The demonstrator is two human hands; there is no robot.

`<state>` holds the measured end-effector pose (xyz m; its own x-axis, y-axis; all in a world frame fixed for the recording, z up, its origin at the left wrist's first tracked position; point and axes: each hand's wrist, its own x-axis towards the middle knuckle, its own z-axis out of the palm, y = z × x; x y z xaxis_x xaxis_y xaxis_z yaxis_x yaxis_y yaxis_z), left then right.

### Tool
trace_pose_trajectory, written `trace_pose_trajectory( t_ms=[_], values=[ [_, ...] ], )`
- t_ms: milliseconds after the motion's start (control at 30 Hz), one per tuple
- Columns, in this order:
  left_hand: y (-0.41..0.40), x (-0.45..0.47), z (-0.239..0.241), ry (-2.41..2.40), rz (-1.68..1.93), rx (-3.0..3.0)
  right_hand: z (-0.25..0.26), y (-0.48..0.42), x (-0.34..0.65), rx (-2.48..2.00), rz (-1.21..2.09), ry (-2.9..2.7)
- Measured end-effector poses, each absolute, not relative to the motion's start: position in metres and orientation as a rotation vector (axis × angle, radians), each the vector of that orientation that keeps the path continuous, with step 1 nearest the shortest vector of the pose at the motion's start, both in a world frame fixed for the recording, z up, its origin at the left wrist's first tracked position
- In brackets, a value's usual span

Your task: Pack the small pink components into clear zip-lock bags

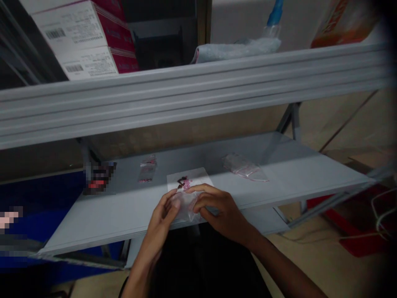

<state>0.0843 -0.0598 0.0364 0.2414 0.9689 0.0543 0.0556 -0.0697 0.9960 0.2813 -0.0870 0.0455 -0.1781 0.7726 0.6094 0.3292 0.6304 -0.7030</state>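
Note:
Between my hands, near the shelf's front edge, is a small clear plastic bag [185, 207]. My left hand [163, 217] is closed on its left side, thumb over the film. My right hand [221, 211] pinches the right side with curled fingers, its index finger stretched along the upper edge. Just beyond the bag lies a white card [200, 176] with a dark and pink figure [185, 182] on it; whether the card is partly inside the bag I cannot tell. My right fingertips cover part of the card's near side.
Small clear packets with pink bits [147, 169] lie left on the grey shelf [108, 211]. More clear bags [245, 167] lie right. A grey beam [186, 87] crosses above, with white and magenta boxes [83, 39] behind. A red crate [356, 223] stands low at right.

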Motion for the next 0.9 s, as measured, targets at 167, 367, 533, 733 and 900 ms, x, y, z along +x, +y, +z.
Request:
trace_pose_trajectory(
  t_ms=[167, 367, 533, 733, 900],
  values=[
    [-0.046, 0.082, 0.024, 0.867, 0.872, 1.103, 0.039, -0.076, 0.282, -0.866, 0.608, -1.670],
    [-0.038, 0.082, 0.018, 0.991, 1.101, 1.080, 0.019, -0.057, 0.274, -0.997, 0.599, -1.531],
    [-0.018, 0.085, 0.008, 1.049, 1.207, 1.124, 0.006, -0.036, 0.286, -0.981, 0.634, -1.544],
    [0.016, 0.084, 0.005, 1.153, 1.193, 1.204, -0.001, 0.009, 0.307, -1.019, 0.645, -1.909],
    [0.023, 0.087, 0.002, 1.196, 1.163, 1.276, -0.014, 0.030, 0.308, -0.996, 0.514, -2.031]
  ],
)
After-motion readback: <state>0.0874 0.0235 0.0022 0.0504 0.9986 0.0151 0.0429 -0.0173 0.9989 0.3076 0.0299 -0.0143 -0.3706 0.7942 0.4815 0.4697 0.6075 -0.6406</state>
